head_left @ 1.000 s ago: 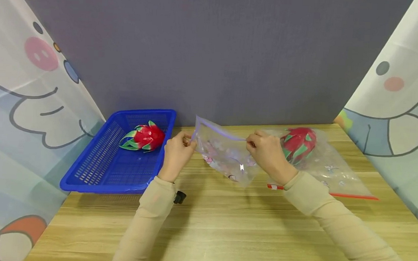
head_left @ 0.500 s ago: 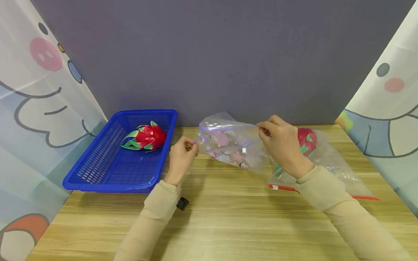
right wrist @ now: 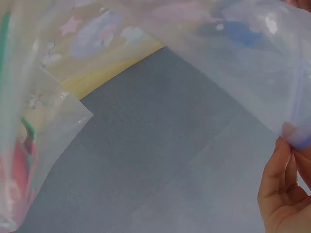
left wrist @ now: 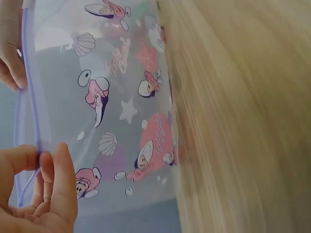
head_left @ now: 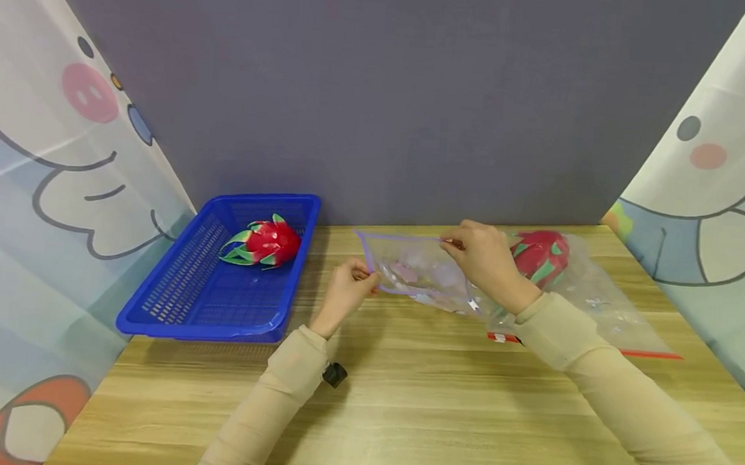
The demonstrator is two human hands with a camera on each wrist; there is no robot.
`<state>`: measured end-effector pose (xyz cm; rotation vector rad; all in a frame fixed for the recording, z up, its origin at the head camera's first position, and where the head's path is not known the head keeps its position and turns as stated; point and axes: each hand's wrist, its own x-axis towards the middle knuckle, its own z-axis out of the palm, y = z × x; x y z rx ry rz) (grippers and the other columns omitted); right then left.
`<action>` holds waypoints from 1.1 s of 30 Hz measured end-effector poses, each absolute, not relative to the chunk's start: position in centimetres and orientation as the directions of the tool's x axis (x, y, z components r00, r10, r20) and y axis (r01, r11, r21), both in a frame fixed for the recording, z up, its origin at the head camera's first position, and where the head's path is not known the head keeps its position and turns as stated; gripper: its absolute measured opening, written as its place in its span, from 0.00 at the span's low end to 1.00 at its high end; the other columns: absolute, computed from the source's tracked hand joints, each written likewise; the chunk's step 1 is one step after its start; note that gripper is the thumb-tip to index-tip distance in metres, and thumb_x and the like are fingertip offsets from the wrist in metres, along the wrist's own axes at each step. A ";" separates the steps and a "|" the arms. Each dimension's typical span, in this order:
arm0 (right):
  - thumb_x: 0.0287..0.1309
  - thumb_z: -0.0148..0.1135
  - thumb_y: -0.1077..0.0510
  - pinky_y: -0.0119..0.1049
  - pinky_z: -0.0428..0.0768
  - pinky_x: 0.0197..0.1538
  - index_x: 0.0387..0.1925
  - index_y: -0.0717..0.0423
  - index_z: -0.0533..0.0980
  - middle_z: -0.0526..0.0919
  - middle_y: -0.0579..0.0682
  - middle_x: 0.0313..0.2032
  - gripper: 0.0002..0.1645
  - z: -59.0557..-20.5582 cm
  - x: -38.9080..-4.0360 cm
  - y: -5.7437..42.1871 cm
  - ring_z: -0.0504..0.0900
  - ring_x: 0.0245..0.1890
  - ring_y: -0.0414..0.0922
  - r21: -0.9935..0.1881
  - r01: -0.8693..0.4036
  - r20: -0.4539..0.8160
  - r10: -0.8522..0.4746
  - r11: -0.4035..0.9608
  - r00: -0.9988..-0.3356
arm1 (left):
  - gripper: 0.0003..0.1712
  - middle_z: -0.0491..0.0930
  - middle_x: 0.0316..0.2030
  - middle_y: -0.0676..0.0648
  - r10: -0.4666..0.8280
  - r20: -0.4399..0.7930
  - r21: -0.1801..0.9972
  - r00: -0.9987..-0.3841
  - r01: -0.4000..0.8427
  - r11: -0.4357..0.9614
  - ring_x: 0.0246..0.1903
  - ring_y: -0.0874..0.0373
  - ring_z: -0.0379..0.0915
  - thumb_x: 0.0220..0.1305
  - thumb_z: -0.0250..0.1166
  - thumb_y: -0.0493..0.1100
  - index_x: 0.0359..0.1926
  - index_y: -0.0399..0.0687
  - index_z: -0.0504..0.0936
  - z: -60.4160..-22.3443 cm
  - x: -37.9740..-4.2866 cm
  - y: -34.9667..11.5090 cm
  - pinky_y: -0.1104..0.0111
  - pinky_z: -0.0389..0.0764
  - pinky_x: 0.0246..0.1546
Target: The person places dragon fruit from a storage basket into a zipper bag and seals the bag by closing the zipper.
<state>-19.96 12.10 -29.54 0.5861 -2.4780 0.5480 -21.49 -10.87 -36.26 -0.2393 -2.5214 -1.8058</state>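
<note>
Both hands hold a clear zip bag (head_left: 409, 263) with a purple zip edge and pink and purple sea-creature prints, seen close in the left wrist view. My left hand (head_left: 346, 295) pinches its purple edge near the left corner. On the far edge, my right hand (head_left: 489, 261) pinches the purple strip between thumb and fingers. The bag's mouth stands spread between the two hands, and no contents show inside. Just behind the right hand lies a second clear bag (head_left: 610, 318) with a red zip edge, holding a red and green dragon fruit (head_left: 540, 253), partly hidden by the hand.
A blue plastic basket (head_left: 212, 333) stands at the left with another dragon fruit (head_left: 272, 244) in it. A grey panel (head_left: 387, 105) rises along the table's back edge. Printed cartoon curtains (head_left: 700, 210) hang on both sides. A small black object (head_left: 334, 374) shows by the left wrist.
The bag's mouth has been spread wider. My left hand has moved right and slightly down with its edge; my right hand rose away to the right, then came back left and lower.
</note>
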 end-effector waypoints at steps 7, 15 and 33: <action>0.52 0.64 0.63 0.38 0.78 0.30 0.30 0.61 0.83 0.82 0.53 0.28 0.05 -30.3 -20.1 11.0 0.80 0.25 0.45 -0.250 -0.529 0.543 -0.335 0.811 -0.770 | 0.06 0.75 0.28 0.43 0.098 -0.036 0.999 -0.995 -0.034 0.022 0.28 0.57 0.79 0.58 0.59 0.33 0.32 0.37 0.69 -36.0 -21.0 -10.6 0.60 0.81 0.42; 0.51 0.64 0.65 0.36 0.78 0.27 0.28 0.63 0.82 0.80 0.52 0.24 0.04 -30.9 -20.2 10.7 0.79 0.22 0.45 -0.210 -0.584 0.608 -0.362 0.784 -0.706 | 0.11 0.69 0.30 0.48 0.116 -0.050 0.996 -0.992 -0.058 -0.070 0.39 0.55 0.75 0.58 0.56 0.33 0.25 0.43 0.62 -36.0 -20.7 -10.4 0.59 0.74 0.54; 0.46 0.65 0.71 0.33 0.77 0.21 0.26 0.67 0.82 0.77 0.54 0.21 0.02 -31.2 -20.7 11.2 0.77 0.18 0.46 -0.009 -0.637 0.804 -0.373 0.771 -0.463 | 0.07 0.74 0.49 0.42 0.177 0.058 0.986 -0.982 0.029 -0.163 0.53 0.48 0.72 0.58 0.54 0.34 0.24 0.45 0.69 -37.4 -24.7 -8.3 0.59 0.68 0.59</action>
